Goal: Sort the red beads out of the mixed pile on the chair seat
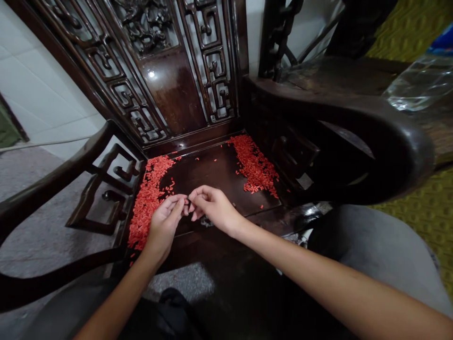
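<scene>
Over the front of the dark wooden chair seat [198, 174], my two hands meet at the fingertips. My left hand [166, 219] is closed in a pinch, with a small red piece [186, 201] showing at its thumb and fingertip. Closed as well, my right hand [212, 205] pinches against it; a tiny dark thing sits between the fingertips, too small to name. Many small red tube-like pieces [150, 203] are heaped along the seat's left side, close to my left hand. Another heap of red pieces [253, 165] spreads along the right side. Below my right fingers lie small dark shiny bits [206, 221], partly hidden.
A carved openwork backrest [173, 89] rises behind the seat. Curved armrests stand at left [53, 177] and right [354, 104]. A clear plastic bottle [421, 78] stands on the wooden surface at upper right. My grey-clad knee [368, 250] is at the right.
</scene>
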Tool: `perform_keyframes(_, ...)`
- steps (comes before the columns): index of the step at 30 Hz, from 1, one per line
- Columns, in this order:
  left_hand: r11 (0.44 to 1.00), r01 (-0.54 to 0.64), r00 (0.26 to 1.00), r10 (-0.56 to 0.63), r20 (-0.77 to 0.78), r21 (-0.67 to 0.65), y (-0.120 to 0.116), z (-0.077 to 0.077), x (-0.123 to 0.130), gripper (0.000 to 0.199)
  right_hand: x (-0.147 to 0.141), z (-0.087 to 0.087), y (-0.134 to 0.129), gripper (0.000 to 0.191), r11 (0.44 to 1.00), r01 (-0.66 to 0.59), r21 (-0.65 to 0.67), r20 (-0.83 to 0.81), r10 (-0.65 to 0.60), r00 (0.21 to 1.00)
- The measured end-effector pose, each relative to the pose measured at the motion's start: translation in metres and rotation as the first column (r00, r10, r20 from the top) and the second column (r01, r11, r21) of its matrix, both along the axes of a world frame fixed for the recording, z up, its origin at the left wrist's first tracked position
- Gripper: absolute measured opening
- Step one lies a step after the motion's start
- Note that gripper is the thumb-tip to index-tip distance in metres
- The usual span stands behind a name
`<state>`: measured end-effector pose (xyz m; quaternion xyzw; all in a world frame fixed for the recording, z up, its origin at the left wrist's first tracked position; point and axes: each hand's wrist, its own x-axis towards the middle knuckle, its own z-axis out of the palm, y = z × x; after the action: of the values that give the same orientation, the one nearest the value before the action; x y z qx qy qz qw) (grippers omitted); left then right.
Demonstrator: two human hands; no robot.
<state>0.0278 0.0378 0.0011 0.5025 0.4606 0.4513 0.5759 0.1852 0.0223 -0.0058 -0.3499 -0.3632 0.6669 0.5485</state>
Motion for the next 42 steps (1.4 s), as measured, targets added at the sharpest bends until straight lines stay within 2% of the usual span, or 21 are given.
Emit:
perform_keyframes(6,1.0,-0.012,0.999,0.012,0.046,-0.012,-0.007,0.006,0.003,0.028,0.001,0.003,-0.002,0.013,1.0,-0.024,0.015,-0.022,0.025,0.999)
perform_keyframes(11,0.999,0.032,0.998,-0.03,-0.063,0.024,-0.006,-0.002,-0.002,0.025,0.0,0.002,-0.004,0.015,0.999,0.028,0.035,0.015,-0.029,0.999)
perform_keyframes(14,0.997,0.06,0.987,-0.052,-0.151,0.048,-0.007,-0.005,-0.004,0.026,0.0,-0.002,-0.005,0.016,0.995,0.081,0.067,0.097,-0.087,0.991)
perform_keyframes(18,0.988,0.078,0.962,-0.04,-0.271,0.133,-0.01,-0.001,-0.002,0.025,0.003,-0.005,-0.005,0.014,0.986,0.105,0.129,0.24,-0.134,0.961)
perform_keyframes(24,0.967,0.121,0.938,-0.037,-0.345,0.226,-0.013,0.003,0.002,0.023,0.008,-0.004,-0.005,0.012,0.964,0.118,0.24,0.394,-0.207,0.896)
perform_keyframes(29,0.958,0.131,0.932,-0.032,-0.36,0.254,-0.012,0.001,0.001,0.018,0.014,-0.002,-0.002,0.011,0.964,0.005,0.266,0.405,-0.117,0.907)
perform_keyframes(32,0.96,0.117,0.932,-0.018,-0.363,0.254,-0.01,0.002,0.001,0.02,0.017,0.001,-0.001,0.011,0.963,-0.033,0.268,0.451,-0.095,0.887)
perform_keyframes(34,0.963,0.111,0.932,-0.014,-0.361,0.247,-0.009,0.003,0.001,0.023,0.02,0.004,-0.002,0.011,0.952,-0.035,0.305,0.516,-0.135,0.846)
perform_keyframes(37,0.964,0.109,0.936,-0.016,-0.353,0.245,-0.009,0.002,0.0,0.025,0.023,0.008,-0.005,0.012,0.9,-0.067,0.431,0.634,-0.249,0.732)
perform_keyframes(39,0.962,0.105,0.937,-0.011,-0.35,0.25,-0.009,0.001,-0.001,0.025,0.024,0.01,-0.006,0.015,0.876,-0.082,0.476,0.662,-0.295,0.689)
perform_keyframes(40,0.961,0.107,0.935,-0.01,-0.353,0.256,-0.009,0.0,-0.001,0.024,0.023,0.01,-0.007,0.018,0.88,-0.081,0.469,0.658,-0.286,0.697)
perform_keyframes(42,0.954,0.123,0.927,-0.012,-0.375,0.274,-0.008,-0.001,-0.003,0.022,0.022,0.009,-0.005,0.02,0.911,-0.069,0.407,0.611,-0.215,0.762)
